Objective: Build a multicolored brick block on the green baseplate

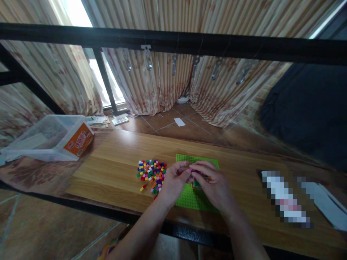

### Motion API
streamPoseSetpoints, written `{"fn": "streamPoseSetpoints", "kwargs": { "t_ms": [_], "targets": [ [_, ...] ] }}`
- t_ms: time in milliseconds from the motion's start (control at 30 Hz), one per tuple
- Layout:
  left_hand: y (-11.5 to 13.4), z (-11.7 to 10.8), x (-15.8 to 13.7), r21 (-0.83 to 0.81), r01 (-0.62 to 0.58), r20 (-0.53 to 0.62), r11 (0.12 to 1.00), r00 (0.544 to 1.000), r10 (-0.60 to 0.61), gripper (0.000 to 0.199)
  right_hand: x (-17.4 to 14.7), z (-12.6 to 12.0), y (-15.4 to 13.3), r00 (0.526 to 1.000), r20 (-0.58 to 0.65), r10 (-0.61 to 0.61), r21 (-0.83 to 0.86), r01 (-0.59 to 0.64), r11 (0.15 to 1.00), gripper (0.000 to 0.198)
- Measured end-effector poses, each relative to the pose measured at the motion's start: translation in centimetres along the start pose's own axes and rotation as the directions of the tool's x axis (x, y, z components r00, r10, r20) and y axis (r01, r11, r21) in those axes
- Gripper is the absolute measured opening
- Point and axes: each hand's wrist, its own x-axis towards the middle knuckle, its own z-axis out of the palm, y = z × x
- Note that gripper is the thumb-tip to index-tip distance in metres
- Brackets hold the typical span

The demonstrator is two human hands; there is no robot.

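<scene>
Both of my hands meet above a bright green studded baseplate (pixel 187 203) on the wooden table. My left hand (pixel 175 179) is closed, its thumb and fingers pinched together at the tips. Against it, my right hand (pixel 214 181) is also closed in a pinch. Small toy bricks (pixel 192 169), one of them magenta, show between the fingertips of the two hands; their full shape is hidden. Under my right hand, part of a small coloured brick build (pixel 196 185) shows on the baseplate. Left of my left hand lies a pile of tiny multicoloured bricks (pixel 151 171).
A clear plastic bin (pixel 51 153) with an orange label stands at the left on the patterned cloth. A dark metal bar (pixel 168 41) with hanging hooks crosses in front of the curtains. At right lie a pixelated item (pixel 284 198) and a white sheet (pixel 325 206).
</scene>
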Motion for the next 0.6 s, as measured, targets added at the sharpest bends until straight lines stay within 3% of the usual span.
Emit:
{"fn": "streamPoseSetpoints", "kwargs": {
  "t_ms": [233, 500, 600],
  "targets": [
    [-0.6, -0.3, 0.1, 0.185, -0.094, 0.048, 0.978, 0.995, 0.087, 0.022, 0.0, -0.3, 0.2, 0.999, 0.014, -0.029, -0.052, 0.03, 0.998, 0.01],
    [-1.4, -0.6, -0.1, 0.397, -0.208, 0.119, 0.894, 0.978, 0.174, 0.029, -0.2, 0.3, 0.2, 0.995, 0.028, -0.092, -0.136, 0.095, 0.986, 0.02],
    [-1.4, -0.7, -0.2, 0.416, -0.207, 0.134, 0.885, 0.977, 0.166, 0.03, -0.2, -0.2, 0.5, 0.998, 0.011, -0.063, -0.152, 0.064, 0.986, 0.022]
  ]
}}
